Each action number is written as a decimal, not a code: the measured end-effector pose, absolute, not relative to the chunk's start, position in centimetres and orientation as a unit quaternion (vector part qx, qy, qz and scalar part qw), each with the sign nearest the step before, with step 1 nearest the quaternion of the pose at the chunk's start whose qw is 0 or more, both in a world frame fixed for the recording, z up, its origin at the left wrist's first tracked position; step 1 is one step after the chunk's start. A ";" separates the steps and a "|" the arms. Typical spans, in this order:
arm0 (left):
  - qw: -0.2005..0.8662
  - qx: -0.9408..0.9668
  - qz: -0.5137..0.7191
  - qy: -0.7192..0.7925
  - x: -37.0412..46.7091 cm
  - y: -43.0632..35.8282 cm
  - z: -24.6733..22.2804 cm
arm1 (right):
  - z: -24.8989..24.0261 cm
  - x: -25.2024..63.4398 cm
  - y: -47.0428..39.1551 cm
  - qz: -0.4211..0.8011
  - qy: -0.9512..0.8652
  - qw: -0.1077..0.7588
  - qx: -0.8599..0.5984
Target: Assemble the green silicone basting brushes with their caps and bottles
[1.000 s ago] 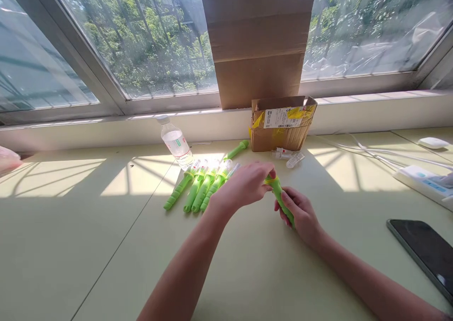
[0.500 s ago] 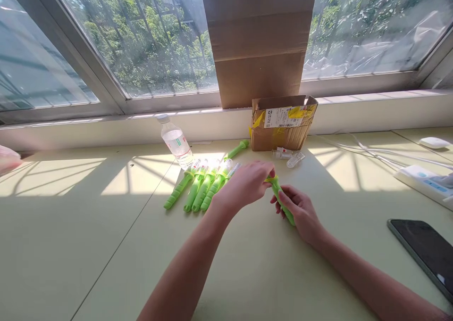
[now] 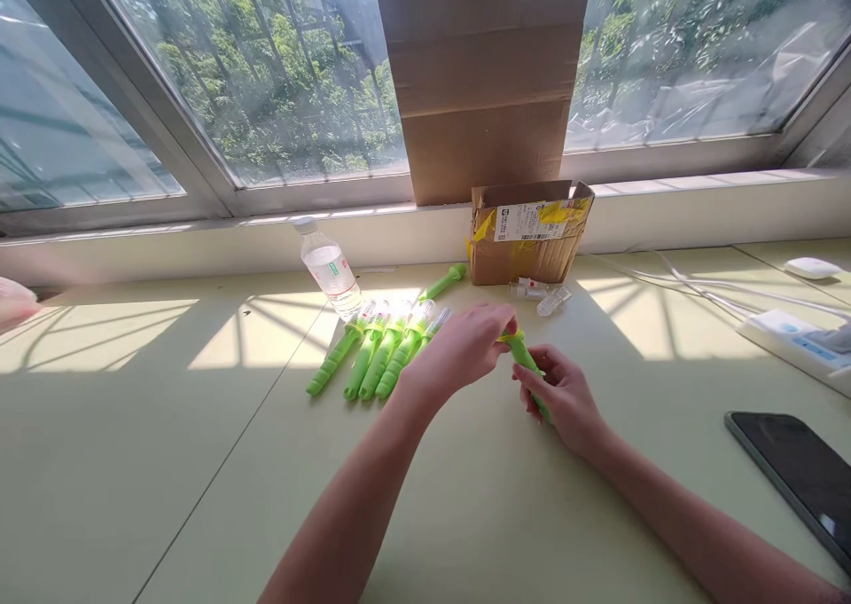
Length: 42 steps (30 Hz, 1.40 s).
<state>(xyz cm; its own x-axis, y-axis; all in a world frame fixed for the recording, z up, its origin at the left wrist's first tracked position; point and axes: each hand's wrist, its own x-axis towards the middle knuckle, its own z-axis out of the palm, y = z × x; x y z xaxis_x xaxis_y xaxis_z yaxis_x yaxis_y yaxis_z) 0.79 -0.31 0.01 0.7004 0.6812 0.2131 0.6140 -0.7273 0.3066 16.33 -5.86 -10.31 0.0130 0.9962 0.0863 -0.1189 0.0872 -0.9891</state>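
A green ribbed stick (image 3: 523, 356) with a yellow ring near its upper end is held between both hands. My left hand (image 3: 473, 340) has its fingers closed at the ringed end, hiding the tip. Lower down, my right hand (image 3: 558, 397) is wrapped round the green shaft. Several similar green sticks (image 3: 338, 359) with clear caps lie side by side on the table, left of my left hand. Another green stick (image 3: 444, 282) lies behind them, near the cardboard box. Clear plastic caps (image 3: 553, 301) lie in front of that box.
A water bottle (image 3: 331, 269) stands behind the row of sticks. The open cardboard box (image 3: 525, 258) is against the window ledge. At the right are a phone (image 3: 798, 471), a white power strip (image 3: 798, 342) with cables, and a small white object (image 3: 812, 269).
The fingers of my right hand have shifted a little on the green stick. My left hand has kept its hold on the ringed end.
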 end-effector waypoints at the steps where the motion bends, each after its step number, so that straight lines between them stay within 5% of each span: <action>1: 0.105 0.916 0.158 0.354 0.8 -0.3 0.0 | -10.3 16.3 -5.9 0.502 -0.493 0.553 -0.446; 42: 0.116 0.925 0.158 0.325 0.5 0.0 -0.1 | -10.1 16.3 -6.1 0.518 -0.503 0.525 -0.451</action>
<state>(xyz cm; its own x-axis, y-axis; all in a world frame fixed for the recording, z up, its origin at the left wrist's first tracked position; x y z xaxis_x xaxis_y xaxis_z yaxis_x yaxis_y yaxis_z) 0.45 -0.02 -0.08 0.7392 0.6376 0.2167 0.5642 -0.7621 0.3176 16.34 -6.06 -10.12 -0.0423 0.9973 0.0607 -0.0897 0.0567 -0.9943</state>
